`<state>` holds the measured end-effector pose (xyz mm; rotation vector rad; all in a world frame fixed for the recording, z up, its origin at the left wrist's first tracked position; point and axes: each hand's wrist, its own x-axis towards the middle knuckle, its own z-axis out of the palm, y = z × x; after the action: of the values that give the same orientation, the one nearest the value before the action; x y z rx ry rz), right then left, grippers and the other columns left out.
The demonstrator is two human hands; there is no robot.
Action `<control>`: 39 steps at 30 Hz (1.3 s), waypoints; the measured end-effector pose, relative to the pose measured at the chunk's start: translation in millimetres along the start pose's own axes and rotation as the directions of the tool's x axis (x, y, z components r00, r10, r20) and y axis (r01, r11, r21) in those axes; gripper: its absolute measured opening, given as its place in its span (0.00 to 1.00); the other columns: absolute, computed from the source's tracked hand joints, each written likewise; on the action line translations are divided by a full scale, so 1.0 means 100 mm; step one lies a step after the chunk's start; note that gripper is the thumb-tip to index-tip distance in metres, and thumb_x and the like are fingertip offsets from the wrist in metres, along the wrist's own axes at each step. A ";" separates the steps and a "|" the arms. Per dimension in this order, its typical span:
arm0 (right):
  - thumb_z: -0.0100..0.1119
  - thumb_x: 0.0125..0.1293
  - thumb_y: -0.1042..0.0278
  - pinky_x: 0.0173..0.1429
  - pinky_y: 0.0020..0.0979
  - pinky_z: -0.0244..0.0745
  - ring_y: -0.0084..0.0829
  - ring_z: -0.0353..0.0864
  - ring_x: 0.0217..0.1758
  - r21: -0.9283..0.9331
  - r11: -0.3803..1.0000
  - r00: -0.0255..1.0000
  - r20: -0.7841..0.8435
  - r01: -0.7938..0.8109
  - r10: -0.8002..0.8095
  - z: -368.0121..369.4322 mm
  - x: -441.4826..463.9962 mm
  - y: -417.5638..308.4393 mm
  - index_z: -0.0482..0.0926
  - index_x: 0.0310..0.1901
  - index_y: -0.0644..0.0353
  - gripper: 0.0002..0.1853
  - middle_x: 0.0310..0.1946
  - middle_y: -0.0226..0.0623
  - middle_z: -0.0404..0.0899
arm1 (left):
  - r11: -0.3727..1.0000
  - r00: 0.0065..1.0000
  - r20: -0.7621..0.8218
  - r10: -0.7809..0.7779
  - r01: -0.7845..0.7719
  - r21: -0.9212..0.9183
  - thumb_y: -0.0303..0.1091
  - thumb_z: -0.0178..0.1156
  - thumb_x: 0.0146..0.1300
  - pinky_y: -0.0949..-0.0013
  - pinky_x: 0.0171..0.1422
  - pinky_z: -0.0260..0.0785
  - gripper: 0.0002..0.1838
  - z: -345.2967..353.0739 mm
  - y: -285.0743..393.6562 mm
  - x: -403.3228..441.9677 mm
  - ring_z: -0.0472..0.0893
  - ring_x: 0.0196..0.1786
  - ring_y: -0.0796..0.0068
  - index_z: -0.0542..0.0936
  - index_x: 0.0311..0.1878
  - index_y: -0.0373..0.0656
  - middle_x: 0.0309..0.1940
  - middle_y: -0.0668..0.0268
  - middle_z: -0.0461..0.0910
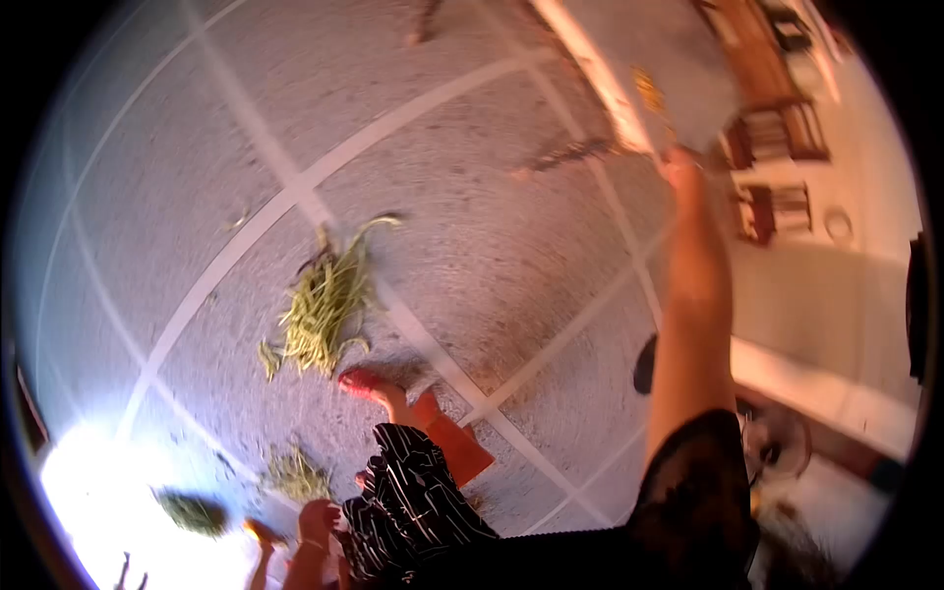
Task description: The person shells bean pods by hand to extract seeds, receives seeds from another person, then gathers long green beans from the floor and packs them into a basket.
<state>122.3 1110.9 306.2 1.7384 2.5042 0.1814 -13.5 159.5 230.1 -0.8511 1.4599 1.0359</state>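
Observation:
My right arm reaches far out to the upper right, and my right hand (680, 169) is smeared by motion, so its fingers do not show clearly. Just beyond it lies a blurred yellow strip (648, 90); I cannot make out whether the hand touches it. Low in view, beside my patterned black trouser leg, a hand that seems to be my left hand (319, 519) is bent and partly hidden. A loose pile of long green beans (324, 305) rests on the floor before my foot in a red shoe (360, 383).
A smaller green heap (298, 474) and a dark green bunch (193, 512) lie near the bright glare. Someone's limb (260, 536) shows there. An orange-red flat piece (457, 442) is by my leg. Wooden chairs (772, 211) and a raised ledge (787, 379) are at right.

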 end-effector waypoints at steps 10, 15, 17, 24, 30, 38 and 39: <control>0.51 0.55 0.72 0.36 0.33 0.64 0.35 0.69 0.34 0.146 0.971 0.980 -0.091 0.189 -0.177 -0.03 -0.62 -0.27 0.75 0.35 0.61 0.07 0.32 0.39 0.72 | 0.975 0.977 -0.063 0.206 -0.199 0.101 0.32 0.46 0.60 0.75 0.20 0.67 0.09 -0.01 -0.44 0.18 0.75 0.19 0.77 0.77 0.32 0.45 0.18 0.67 0.76; 0.52 0.53 0.72 0.40 0.34 0.63 0.36 0.68 0.37 0.112 0.972 0.974 -0.124 0.206 -0.192 -0.06 -0.85 -0.37 0.75 0.35 0.61 0.07 0.33 0.40 0.72 | 0.977 0.968 -0.137 0.211 -0.202 0.073 0.31 0.47 0.59 0.72 0.21 0.69 0.08 0.12 -0.52 -0.04 0.77 0.19 0.76 0.76 0.34 0.44 0.20 0.66 0.78; 0.53 0.52 0.72 0.41 0.34 0.63 0.36 0.68 0.38 0.089 0.963 0.958 -0.162 0.254 -0.237 -0.13 -1.09 -0.58 0.75 0.35 0.61 0.07 0.33 0.40 0.72 | 0.981 0.977 -0.095 0.193 -0.188 0.055 0.30 0.46 0.59 0.74 0.27 0.72 0.09 -0.04 -0.60 -0.07 0.78 0.24 0.76 0.75 0.38 0.40 0.23 0.64 0.79; 0.54 0.50 0.72 0.46 0.36 0.61 0.38 0.67 0.41 0.092 0.815 0.790 -0.327 0.573 -0.519 -0.37 -2.11 -1.52 0.75 0.34 0.60 0.08 0.35 0.40 0.73 | 0.996 0.875 -0.482 0.048 -0.004 0.092 0.31 0.56 0.52 0.74 0.25 0.69 0.07 -0.46 -1.50 -0.16 0.75 0.22 0.77 0.78 0.32 0.40 0.20 0.66 0.77; 0.55 0.48 0.72 0.50 0.37 0.59 0.39 0.66 0.44 0.259 0.534 0.587 -0.209 0.805 -0.783 -0.45 -3.41 -2.33 0.75 0.34 0.59 0.09 0.36 0.41 0.73 | 0.967 0.721 -0.658 -0.217 0.252 -0.043 0.29 0.55 0.49 0.70 0.27 0.70 0.04 -1.06 -2.89 -0.82 0.77 0.21 0.74 0.80 0.24 0.43 0.16 0.65 0.77; 0.57 0.45 0.72 0.56 0.39 0.58 0.41 0.65 0.48 0.434 0.294 0.098 0.419 0.852 -0.903 0.26 -5.50 -2.97 0.76 0.33 0.58 0.10 0.38 0.41 0.73 | 0.951 0.653 -0.694 -0.304 0.165 -0.261 0.32 0.54 0.47 0.64 0.39 0.71 0.06 -0.88 -4.18 -0.63 0.79 0.33 0.64 0.79 0.29 0.46 0.27 0.60 0.79; 0.56 0.48 0.72 0.55 0.36 0.59 0.39 0.66 0.48 0.494 0.206 -0.002 0.389 0.845 -0.921 0.46 -5.64 -2.99 0.76 0.35 0.59 0.10 0.38 0.41 0.73 | 0.916 0.660 -0.646 -0.382 0.181 -0.357 0.35 0.55 0.47 0.63 0.41 0.70 0.08 -0.83 -4.19 -0.62 0.79 0.37 0.61 0.79 0.31 0.46 0.31 0.59 0.79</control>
<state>48.3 481.3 219.2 -0.2424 2.4440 -0.5830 351.5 -70.9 232.4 -1.7675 1.7447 0.6780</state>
